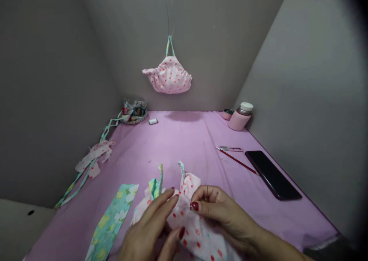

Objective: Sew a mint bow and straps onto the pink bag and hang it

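Observation:
A pink cloth piece with red dots (198,243) lies at the front of the table, with short green and yellow straps standing up at its top edge. My left hand (153,228) rests on its left part, fingers spread. Over the upper right part, my right hand (212,207) is closed, thumb and forefinger pinched together; what they hold is too small to make out. Left of the cloth lies a green floral fabric strip (112,222).
A dotted pouch (171,76) hangs at the back. Scraps (96,157) and a basket (135,117) are at left. At right are a phone (271,174), thread snips (231,149), a red pencil (238,161), a pink jar (239,119) and its cup (227,114).

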### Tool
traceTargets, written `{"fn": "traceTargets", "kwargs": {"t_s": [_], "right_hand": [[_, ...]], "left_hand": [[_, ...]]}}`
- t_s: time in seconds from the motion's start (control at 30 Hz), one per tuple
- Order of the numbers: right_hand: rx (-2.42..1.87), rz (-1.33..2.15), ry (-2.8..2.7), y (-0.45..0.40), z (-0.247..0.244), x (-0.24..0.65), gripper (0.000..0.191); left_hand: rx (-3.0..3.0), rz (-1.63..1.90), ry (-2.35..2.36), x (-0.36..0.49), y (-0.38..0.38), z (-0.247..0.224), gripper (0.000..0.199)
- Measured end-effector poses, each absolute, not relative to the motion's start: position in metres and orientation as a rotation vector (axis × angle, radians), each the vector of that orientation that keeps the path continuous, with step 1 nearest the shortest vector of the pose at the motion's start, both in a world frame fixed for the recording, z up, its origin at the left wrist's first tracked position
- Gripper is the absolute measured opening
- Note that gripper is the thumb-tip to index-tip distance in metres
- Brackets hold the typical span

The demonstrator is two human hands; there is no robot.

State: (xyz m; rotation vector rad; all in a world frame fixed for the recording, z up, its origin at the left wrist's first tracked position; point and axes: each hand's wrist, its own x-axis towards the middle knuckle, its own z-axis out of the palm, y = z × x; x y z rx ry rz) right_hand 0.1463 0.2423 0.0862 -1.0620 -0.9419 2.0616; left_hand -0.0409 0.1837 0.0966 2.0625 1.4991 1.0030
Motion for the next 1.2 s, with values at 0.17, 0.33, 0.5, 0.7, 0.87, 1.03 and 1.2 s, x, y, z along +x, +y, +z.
{"fn": "traceTargets", "kwargs": {"t_s": [0.17, 0.33, 0.5, 0.7, 0.87, 1.03, 1.2], "right_hand": [[-1.024, 1.980, -1.057, 0.238, 0.094, 0.142, 0.024], [-1.053, 1.945, -1.073, 0.239, 0.092, 0.140, 0.022], [-1.046, 1.982, -1.050, 0.240, 0.086, 0.140, 0.022], [-1.057, 2.077, -1.012, 0.238, 0.083, 0.138, 0.031], [-1.051, 2.056, -1.059, 0.237, 0.082, 0.137, 0.031], [-1.004, 2.053, -1.050, 0.236, 0.081, 0.136, 0.028], [-1.041, 1.855, -1.307, 0.235, 0.080, 0.135, 0.019]], "left_hand": [[2.032, 0.711, 1.340, -0.030, 0.207, 0.108, 0.021], [2.061, 0.625, 1.375, -0.037, 0.201, 0.108, 0.024], [2.092, 0.459, 1.456, -0.044, 0.198, 0.109, 0.022], [1.947, 0.593, 1.415, -0.041, 0.200, 0.104, 0.021], [1.821, 0.684, 1.384, -0.034, 0.201, 0.101, 0.026], [1.728, 0.722, 1.401, -0.033, 0.201, 0.093, 0.021], [1.739, 0.685, 1.402, -0.031, 0.201, 0.092, 0.022]]}}
